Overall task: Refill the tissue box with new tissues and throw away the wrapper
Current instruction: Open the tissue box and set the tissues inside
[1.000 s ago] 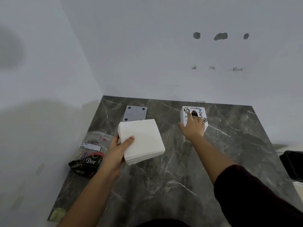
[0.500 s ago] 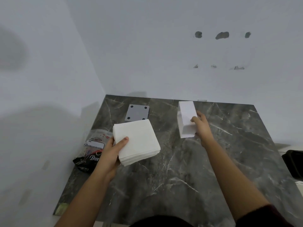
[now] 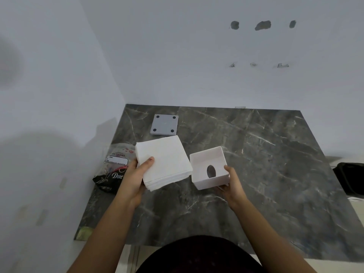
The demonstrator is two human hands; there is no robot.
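My left hand [image 3: 134,180] grips a square stack of white tissues [image 3: 164,160] from its left edge, thumb on top, held above the dark marble table [image 3: 266,164]. Just right of the stack, my right hand [image 3: 231,184] holds the white tissue box [image 3: 208,170] upside down, its open underside facing up and the oval slot visible inside at the bottom. The box looks empty. The tissue wrapper [image 3: 115,162], clear plastic with a black printed end, lies on the table's left edge, partly hidden behind my left hand.
A grey square base plate [image 3: 165,124] with four dark feet lies near the back of the table. A black bin [image 3: 350,177] stands off the table's right edge. White walls close in on the left and back.
My right hand lifted the box from the back of the table, turned it over and brought it near, beside the tissue stack. The left hand kept holding the stack.
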